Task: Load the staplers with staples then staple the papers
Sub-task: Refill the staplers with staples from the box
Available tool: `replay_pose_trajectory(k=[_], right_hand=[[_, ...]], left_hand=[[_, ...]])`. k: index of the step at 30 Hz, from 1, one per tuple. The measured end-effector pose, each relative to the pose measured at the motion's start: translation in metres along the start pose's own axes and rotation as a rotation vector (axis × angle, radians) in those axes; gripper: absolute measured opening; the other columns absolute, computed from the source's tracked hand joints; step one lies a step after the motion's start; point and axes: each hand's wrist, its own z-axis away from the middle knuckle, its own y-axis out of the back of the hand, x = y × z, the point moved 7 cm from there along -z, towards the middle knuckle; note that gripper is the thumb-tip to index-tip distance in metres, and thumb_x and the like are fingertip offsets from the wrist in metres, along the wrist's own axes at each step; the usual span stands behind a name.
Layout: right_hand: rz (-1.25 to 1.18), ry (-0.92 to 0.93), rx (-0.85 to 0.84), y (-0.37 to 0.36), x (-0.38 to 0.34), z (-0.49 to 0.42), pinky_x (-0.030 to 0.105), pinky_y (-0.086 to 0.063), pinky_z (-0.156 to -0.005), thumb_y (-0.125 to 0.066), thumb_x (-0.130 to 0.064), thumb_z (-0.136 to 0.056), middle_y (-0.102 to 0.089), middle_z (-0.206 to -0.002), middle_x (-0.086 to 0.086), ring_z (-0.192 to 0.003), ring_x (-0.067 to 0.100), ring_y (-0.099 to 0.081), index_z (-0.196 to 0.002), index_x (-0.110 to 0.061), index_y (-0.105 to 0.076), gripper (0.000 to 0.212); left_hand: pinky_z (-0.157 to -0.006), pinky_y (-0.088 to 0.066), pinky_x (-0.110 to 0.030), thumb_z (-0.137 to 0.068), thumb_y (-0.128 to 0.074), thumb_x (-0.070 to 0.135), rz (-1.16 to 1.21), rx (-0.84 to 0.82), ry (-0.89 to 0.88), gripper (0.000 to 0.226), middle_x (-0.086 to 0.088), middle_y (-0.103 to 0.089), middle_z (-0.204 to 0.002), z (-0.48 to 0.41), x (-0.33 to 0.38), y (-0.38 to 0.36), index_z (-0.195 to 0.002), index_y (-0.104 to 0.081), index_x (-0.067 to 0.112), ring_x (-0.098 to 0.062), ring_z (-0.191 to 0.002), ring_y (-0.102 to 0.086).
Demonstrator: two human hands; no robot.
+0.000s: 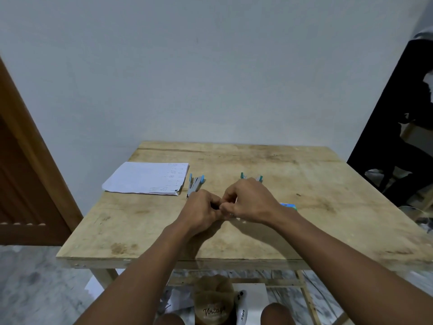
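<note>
Wooden table [316, 184] under left hand [201, 208] and right hand [251, 200], curled fingertip to fingertip near stapler [195, 184] and papers [145, 178]; grasp impossible to tell.

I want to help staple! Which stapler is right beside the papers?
The left stapler, lying just off the paper stack's right edge. The other stapler sits farther right, well apart from the papers, only its tips showing.
</note>
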Motion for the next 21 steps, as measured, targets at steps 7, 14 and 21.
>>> replay_pose_trajectory(k=[7,14,21], right_hand=[[0.060,-0.033,0.101,0.003,0.000,-0.001,0.031,-0.057,-0.071,-0.068,-0.025,-0.084,-0.073,-0.076,-0.004,-0.071,0.010,-0.066,-0.082,-0.018,-0.076,0.011],[0.004,-0.157,0.154,0.000,0.018,0.008,0.031,-0.056,-0.067,-0.070,-0.025,-0.083,-0.072,-0.069,0.000,-0.063,0.012,-0.065,-0.075,-0.015,-0.076,0.014],[-0.067,-0.238,0.235,-0.005,0.021,0.017,0.026,-0.053,-0.062,-0.069,-0.021,-0.083,-0.072,-0.068,0.000,-0.062,0.011,-0.064,-0.074,-0.015,-0.076,0.013]], left_hand=[[-0.061,-0.047,-0.007,-0.076,-0.081,0.019,-0.002,-0.010,0.005,0.014,0.009,-0.075,-0.075,-0.001,-0.002,-0.001,-0.090,-0.079,0.021,0.005,-0.066,-0.066],[-0.074,-0.055,-0.021,-0.075,-0.082,0.022,0.023,-0.007,0.022,0.020,0.007,-0.077,-0.081,-0.001,-0.003,-0.002,-0.095,-0.079,0.019,-0.002,-0.074,-0.070],[-0.066,-0.049,-0.012,-0.074,-0.082,0.022,0.024,-0.006,0.029,0.020,0.008,-0.076,-0.080,-0.001,-0.005,-0.003,-0.094,-0.080,0.020,0.000,-0.074,-0.069]])
